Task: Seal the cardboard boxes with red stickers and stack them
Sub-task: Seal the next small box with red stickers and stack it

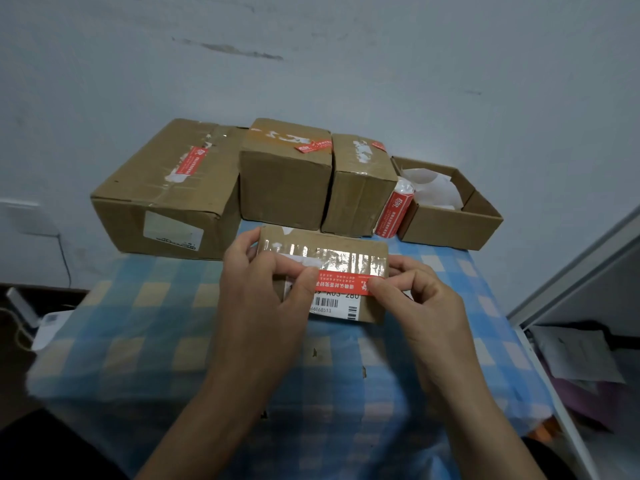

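Five cardboard boxes sit on a table (145, 323) covered in a soft blue, yellow and white checked cloth, pushed up to a scuffed pale wall. Largest is the long brown carton (166, 192) at the back left, its top crossed with clear tape, torn white label scraps and one red sticker. Just beside it to the right stands a squarer, taller box (285, 188) with a red sticker over its top edge, and touching that a narrower box (360, 188) with white paper remnants and a red sticker at its top corner. At the far right lies an open, shallow box (446, 220) holding crumpled white paper. A roll of red stickers (394, 213), cylindrical with white printing, leans between the narrow box and the open one.

Nearest the person, at the table's middle, is the small flat box (325, 251), matte brown with glossy clear tape along its top and a white barcode label on its front face. A red sticker (346, 284), a thin strip with white lettering, is stretched across its upper front edge. The left hand (263, 292) pinches the strip's left end between thumb and forefinger; the right hand (419, 296) pinches the right end likewise.
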